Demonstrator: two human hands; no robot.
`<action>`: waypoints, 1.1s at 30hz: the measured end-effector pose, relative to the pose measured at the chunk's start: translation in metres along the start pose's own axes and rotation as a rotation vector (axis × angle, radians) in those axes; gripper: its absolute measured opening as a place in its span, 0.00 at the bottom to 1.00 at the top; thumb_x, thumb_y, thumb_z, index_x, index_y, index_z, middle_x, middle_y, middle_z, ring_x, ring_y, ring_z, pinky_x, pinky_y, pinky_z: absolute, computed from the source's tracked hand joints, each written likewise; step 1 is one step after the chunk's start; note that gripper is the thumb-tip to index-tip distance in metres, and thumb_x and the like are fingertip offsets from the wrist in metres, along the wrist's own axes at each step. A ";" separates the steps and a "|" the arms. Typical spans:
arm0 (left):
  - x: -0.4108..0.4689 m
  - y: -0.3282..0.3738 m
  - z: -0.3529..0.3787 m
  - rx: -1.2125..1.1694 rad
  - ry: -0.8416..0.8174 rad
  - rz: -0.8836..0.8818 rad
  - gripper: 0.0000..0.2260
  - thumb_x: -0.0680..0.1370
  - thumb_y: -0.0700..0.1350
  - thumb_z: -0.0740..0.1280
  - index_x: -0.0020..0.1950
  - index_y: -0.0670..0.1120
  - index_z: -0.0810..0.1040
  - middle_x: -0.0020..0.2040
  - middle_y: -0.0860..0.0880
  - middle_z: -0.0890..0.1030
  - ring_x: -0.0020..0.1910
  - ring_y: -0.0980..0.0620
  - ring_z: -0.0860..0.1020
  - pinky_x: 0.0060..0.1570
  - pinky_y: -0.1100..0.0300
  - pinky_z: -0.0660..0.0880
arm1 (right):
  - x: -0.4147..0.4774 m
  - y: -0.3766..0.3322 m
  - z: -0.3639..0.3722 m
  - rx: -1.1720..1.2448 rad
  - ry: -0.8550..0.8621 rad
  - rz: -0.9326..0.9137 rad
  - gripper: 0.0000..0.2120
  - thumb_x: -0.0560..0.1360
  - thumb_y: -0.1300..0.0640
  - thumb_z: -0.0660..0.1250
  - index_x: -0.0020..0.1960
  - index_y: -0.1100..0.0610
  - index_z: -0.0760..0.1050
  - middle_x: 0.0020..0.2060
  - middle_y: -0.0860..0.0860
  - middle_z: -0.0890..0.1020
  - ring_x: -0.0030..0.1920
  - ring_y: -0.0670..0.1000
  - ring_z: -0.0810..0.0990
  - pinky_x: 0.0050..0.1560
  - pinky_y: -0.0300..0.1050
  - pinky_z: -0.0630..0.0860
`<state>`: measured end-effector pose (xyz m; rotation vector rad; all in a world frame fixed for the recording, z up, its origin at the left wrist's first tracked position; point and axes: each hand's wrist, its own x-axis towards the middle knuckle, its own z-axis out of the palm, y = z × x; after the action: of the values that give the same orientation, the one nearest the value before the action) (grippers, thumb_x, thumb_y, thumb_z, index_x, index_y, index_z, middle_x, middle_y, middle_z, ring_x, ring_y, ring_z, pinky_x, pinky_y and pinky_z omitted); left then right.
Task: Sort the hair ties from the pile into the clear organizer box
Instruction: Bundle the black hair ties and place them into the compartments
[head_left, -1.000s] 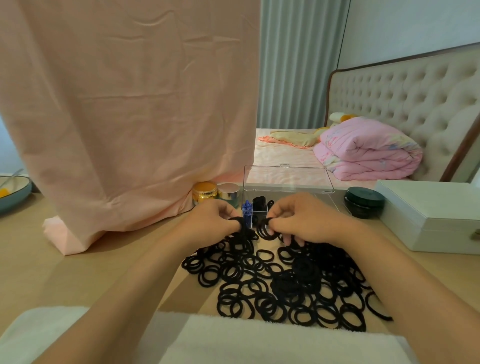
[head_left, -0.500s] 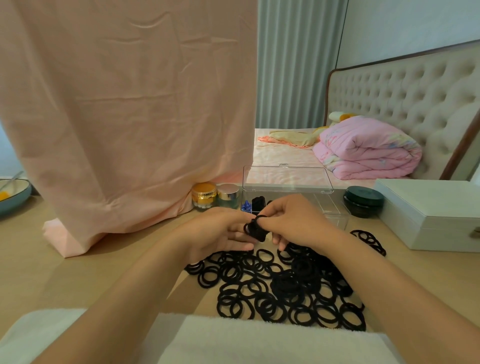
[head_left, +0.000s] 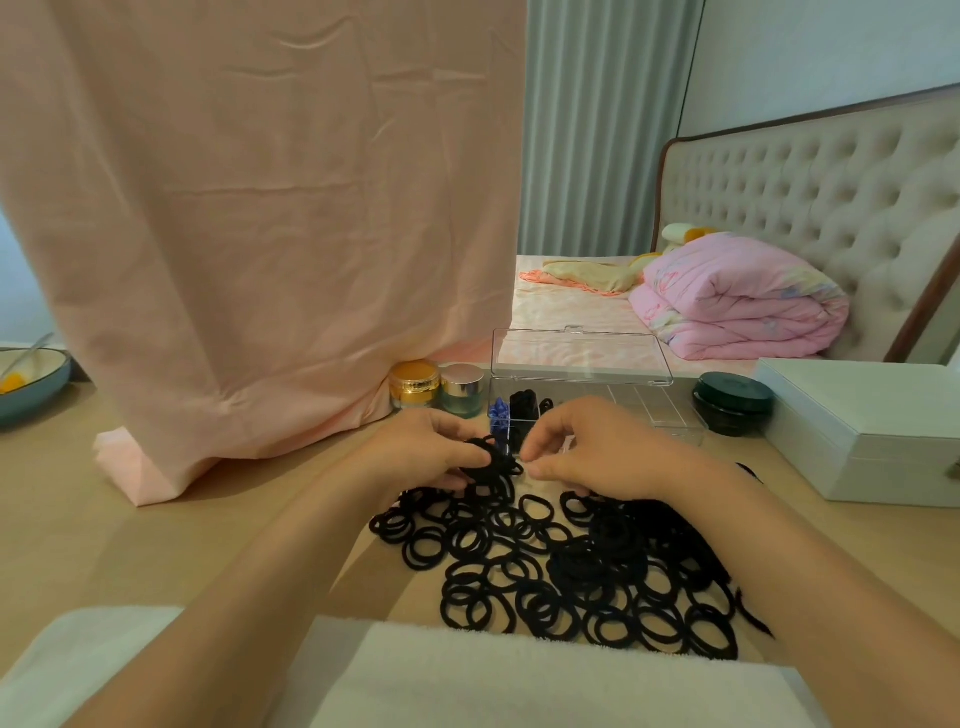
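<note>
A snag is the likeliest slip. The black rings in the pile (head_left: 571, 561) hook through one another, so lifting the bunch (head_left: 491, 461) toward the box (head_left: 675, 430) could drag extras along or let some spring off onto the worktop (head_left: 208, 519). Pushing a thick wad into one small cell could also make it pop back out or spill over beside the blue ties (head_left: 497, 413).

The left hand (head_left: 426, 457) is curled around the bunch, held just above the pile's far edge. The right hand (head_left: 597, 452) has its fingers curled with the tips right at the bunch, but whether they pinch a loop cannot be told.

The pile lies spread on the worktop between the forearms, just in front of the open box. It is thin, matte fabric loops, overlapping, and densest right of the middle
</note>
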<state>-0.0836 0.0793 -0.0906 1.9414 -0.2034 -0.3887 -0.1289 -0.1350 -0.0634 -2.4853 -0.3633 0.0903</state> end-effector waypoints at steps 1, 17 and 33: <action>0.001 -0.001 -0.002 0.020 0.016 0.006 0.10 0.74 0.40 0.75 0.54 0.50 0.86 0.51 0.49 0.87 0.50 0.52 0.85 0.55 0.54 0.82 | -0.001 0.000 -0.002 -0.110 -0.057 -0.022 0.08 0.75 0.54 0.74 0.54 0.50 0.84 0.46 0.46 0.84 0.40 0.39 0.82 0.42 0.35 0.76; -0.003 0.003 0.001 0.089 0.073 0.088 0.12 0.76 0.38 0.72 0.52 0.54 0.85 0.51 0.51 0.85 0.50 0.54 0.84 0.52 0.58 0.82 | 0.000 0.006 0.013 -0.333 -0.240 -0.013 0.07 0.75 0.49 0.74 0.47 0.53 0.84 0.47 0.50 0.86 0.47 0.50 0.84 0.52 0.48 0.82; -0.014 0.016 0.017 -0.179 -0.173 0.112 0.12 0.80 0.41 0.68 0.63 0.47 0.81 0.54 0.46 0.86 0.52 0.52 0.85 0.58 0.52 0.80 | -0.003 -0.005 -0.003 0.477 0.026 0.284 0.12 0.75 0.64 0.73 0.57 0.64 0.79 0.33 0.56 0.84 0.24 0.48 0.80 0.24 0.38 0.75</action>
<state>-0.1022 0.0623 -0.0793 1.7124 -0.3757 -0.4847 -0.1326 -0.1335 -0.0585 -2.0451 0.0281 0.2322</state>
